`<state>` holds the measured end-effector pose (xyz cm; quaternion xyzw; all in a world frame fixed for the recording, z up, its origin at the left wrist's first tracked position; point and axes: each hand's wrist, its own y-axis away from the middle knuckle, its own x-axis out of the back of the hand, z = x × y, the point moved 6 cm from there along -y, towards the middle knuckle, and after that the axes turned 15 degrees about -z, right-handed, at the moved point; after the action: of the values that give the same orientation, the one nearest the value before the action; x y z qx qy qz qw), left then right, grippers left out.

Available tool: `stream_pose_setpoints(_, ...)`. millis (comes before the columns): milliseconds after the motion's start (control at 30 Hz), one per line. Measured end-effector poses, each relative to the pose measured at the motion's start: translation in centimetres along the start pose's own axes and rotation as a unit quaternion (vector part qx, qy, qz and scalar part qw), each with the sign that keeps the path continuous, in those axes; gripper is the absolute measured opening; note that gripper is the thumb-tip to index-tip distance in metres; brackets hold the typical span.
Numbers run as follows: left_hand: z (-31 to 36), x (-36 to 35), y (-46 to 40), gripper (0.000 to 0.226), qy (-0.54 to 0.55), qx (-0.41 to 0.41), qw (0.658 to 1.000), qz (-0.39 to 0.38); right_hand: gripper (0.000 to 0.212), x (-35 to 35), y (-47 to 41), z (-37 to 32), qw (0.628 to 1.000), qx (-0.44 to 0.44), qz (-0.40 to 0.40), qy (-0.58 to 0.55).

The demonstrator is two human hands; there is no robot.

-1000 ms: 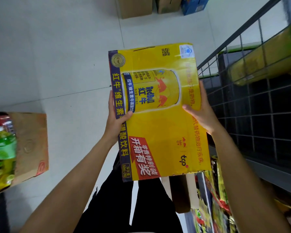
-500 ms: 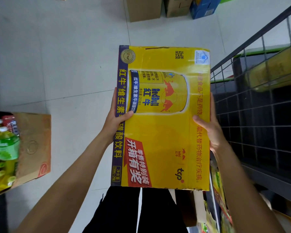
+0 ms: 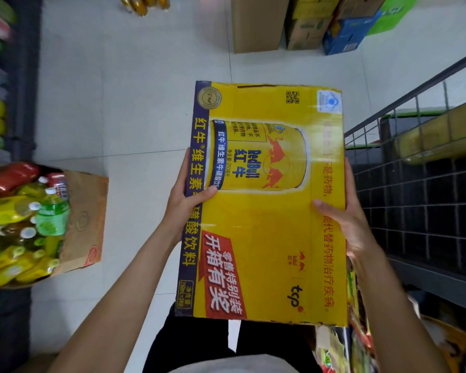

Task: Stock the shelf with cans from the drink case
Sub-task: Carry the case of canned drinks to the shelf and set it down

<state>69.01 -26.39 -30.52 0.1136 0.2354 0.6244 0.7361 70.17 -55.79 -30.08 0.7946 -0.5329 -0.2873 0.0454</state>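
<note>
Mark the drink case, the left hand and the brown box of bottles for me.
drink case (image 3: 264,219): head view, middle of its yellow top.
left hand (image 3: 184,203): head view, back of the hand.
brown box of bottles (image 3: 85,219): head view, bare cardboard side.

- The drink case (image 3: 267,211) is closed, so its cans are out of sight.
- Fingers of the left hand (image 3: 184,203) and right hand (image 3: 345,222) wrap behind the case's sides, hidden.
- The bottles (image 3: 24,224) at the left edge are blurred and cut off.
- The wire shelf (image 3: 420,189) runs off the right edge.

One drink case (image 3: 264,211), two hands.
</note>
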Motion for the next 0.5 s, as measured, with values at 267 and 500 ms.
stream_pose_setpoints(267, 8.5, 6.3, 1.8, 0.086, -0.016, -0.013, 1.0, -0.016, 0.093, -8.6, -2.0, -3.3, 0.998, -0.025, 0.061, -0.011)
stream_pose_setpoints(500, 15.0, 17.4, -1.3, 0.083, 0.003, -0.013, 0.998, -0.062, 0.101, -17.5, -10.5, -6.4, 0.993, -0.018, 0.085, 0.078)
